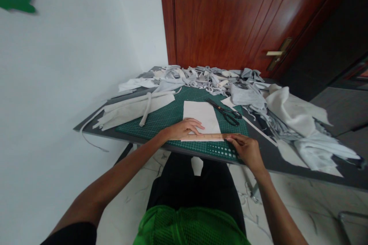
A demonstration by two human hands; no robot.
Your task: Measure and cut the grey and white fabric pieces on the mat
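Looking along the table from the white wall (71, 84) on the left, we've got a long strip of pale fabric (135, 109) lying over the mat's left side at about 10 o'clock, with open green between it and the work. The green cutting mat (169, 122) sits on a dark grey table (276, 164), whose near edge runs just below the hands.

Now the left hand (182, 129): fingers together and flat, spread only narrowly, pressing on the lower part of a white rectangular sheet (201, 116). That sheet's long axis points to about 12, leaning slightly toward 11, and its near end passes under a wooden ruler (202, 136). The ruler lies crosswise, its long axis running 9 to 3, close to the mat's near edge, with the left palm at its left end.

Moving right, the right hand (246, 152) has its fingers curled down on the ruler's right end, though I can't tell if they're pinching it. Black-handled scissors (225, 111) lie just beside the sheet at 1 o'clock, leaving only a narrow green gap. Beyond them, a tangled pile of grey fabric scraps (207, 78) fills the far edge, a big white cloth heap (299, 122) spreads out at 3 o'clock, and a reddish wooden door (218, 15) closes the view.
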